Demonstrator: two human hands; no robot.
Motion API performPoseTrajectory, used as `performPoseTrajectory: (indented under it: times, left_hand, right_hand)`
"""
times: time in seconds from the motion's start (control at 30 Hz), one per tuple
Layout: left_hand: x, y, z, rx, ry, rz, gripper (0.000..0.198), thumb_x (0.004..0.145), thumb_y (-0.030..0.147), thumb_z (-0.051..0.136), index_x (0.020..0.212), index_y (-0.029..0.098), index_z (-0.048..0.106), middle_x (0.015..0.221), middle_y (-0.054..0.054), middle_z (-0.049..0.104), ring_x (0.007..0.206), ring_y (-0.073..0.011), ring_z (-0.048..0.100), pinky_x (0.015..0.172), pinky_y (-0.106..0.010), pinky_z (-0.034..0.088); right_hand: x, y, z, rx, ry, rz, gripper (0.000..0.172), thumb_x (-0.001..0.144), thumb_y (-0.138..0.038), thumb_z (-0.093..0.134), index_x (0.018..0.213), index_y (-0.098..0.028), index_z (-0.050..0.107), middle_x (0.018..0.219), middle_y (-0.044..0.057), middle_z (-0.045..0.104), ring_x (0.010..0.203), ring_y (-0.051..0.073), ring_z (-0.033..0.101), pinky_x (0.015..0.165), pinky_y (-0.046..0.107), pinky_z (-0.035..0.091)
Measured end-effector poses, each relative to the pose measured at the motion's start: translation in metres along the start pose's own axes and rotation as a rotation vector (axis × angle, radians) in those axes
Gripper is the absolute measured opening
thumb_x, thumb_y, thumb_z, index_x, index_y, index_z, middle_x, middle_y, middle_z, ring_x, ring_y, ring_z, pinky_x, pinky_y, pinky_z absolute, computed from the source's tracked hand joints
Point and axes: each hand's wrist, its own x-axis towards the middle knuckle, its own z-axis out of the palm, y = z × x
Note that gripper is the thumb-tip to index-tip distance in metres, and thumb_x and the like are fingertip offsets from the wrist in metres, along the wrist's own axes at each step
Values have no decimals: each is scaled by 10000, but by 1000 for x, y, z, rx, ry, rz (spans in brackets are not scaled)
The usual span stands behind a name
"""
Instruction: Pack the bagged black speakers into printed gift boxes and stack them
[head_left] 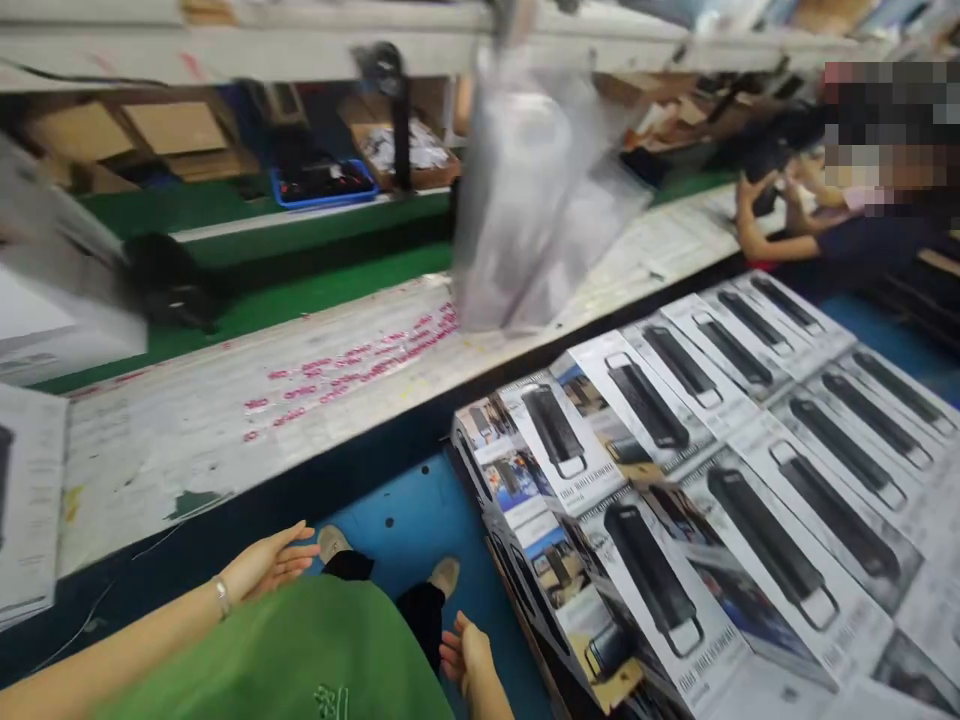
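Observation:
Both of my hands are empty, low in front of my body. My left hand (279, 560) hovers near the front edge of the white workbench (180, 450), its fingers stretched out and apart. Lower down, my right hand (466, 655) has its fingers loosely extended, close to the left side of a large stack of printed boxes (555, 440). Each box shows a black long device with a loop handle. Rows of pink marks (352, 370) run along the bench top.
Clear plastic bags (517, 200) hang over the bench. A blue tray (326, 185) and open cartons (172, 135) sit on the shelf behind. White boxes (30, 500) stand at the left. Another person's hands (772, 200) hold a dark object at the right. Blue flooring (397, 510) lies below.

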Motion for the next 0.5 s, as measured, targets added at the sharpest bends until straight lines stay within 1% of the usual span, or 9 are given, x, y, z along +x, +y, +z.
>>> performPoseTrajectory:
  times: [0.07, 0.17, 0.23, 0.3, 0.37, 0.4, 0.47, 0.5]
  left_hand:
    - [13, -17, 53, 186, -38, -12, 619, 651, 551, 777, 1076, 149, 574, 997, -132, 716, 754, -175, 689, 704, -234, 543]
    - [38, -52, 128, 466, -126, -50, 750, 550, 665, 766, 1068, 162, 562, 957, -102, 710, 746, -162, 668, 683, -224, 511]
    - [57, -77, 176, 603, -165, -79, 746, 533, 649, 779, 1052, 160, 560, 911, -88, 702, 714, -162, 653, 654, -229, 485]
    - [77, -100, 223, 714, -180, -79, 685, 572, 567, 797, 1072, 161, 563, 884, -72, 687, 700, -169, 642, 634, -237, 458]
    - [102, -120, 269, 815, -194, -59, 607, 679, 456, 771, 1165, 172, 545, 897, -53, 666, 709, -169, 635, 642, -250, 452]
    - [116, -129, 290, 857, -202, -48, 567, 742, 394, 739, 1219, 178, 522, 920, -48, 654, 717, -163, 628, 651, -260, 461]
    - [148, -147, 328, 926, -213, -26, 482, 844, 306, 660, 1276, 178, 489, 988, -47, 628, 750, -157, 617, 679, -285, 496]
    - [166, -156, 344, 956, -214, -14, 438, 878, 288, 628, 1277, 172, 489, 1025, -52, 617, 776, -157, 614, 698, -302, 516]
  right_hand:
    - [16, 18, -55, 132, 22, 29, 356, 925, -466, 464, 1040, -139, 541, 905, 98, 663, 648, 160, 635, 594, 288, 507]
    - [40, 42, -135, 346, 47, 81, 358, 884, -534, 467, 983, -197, 536, 1020, 123, 656, 762, 186, 675, 652, 294, 550]
    - [57, 54, -184, 456, 63, 160, 376, 815, -590, 502, 933, -235, 532, 1093, 152, 634, 872, 255, 680, 672, 357, 579]
    - [78, 62, -227, 539, 74, 251, 427, 705, -657, 549, 903, -279, 551, 1131, 174, 614, 971, 344, 656, 665, 463, 588]
    - [103, 65, -262, 612, 75, 316, 492, 601, -716, 564, 915, -336, 576, 1132, 173, 608, 1025, 398, 626, 645, 544, 574]
    - [118, 65, -276, 652, 71, 336, 526, 580, -738, 546, 950, -366, 572, 1127, 167, 604, 1037, 405, 619, 645, 562, 569]
    - [151, 63, -297, 727, 54, 358, 583, 610, -764, 455, 1059, -397, 512, 1112, 163, 586, 1037, 396, 620, 674, 566, 575]
    - [169, 61, -303, 759, 39, 356, 601, 639, -768, 399, 1106, -397, 469, 1095, 161, 576, 1029, 385, 626, 701, 558, 581]
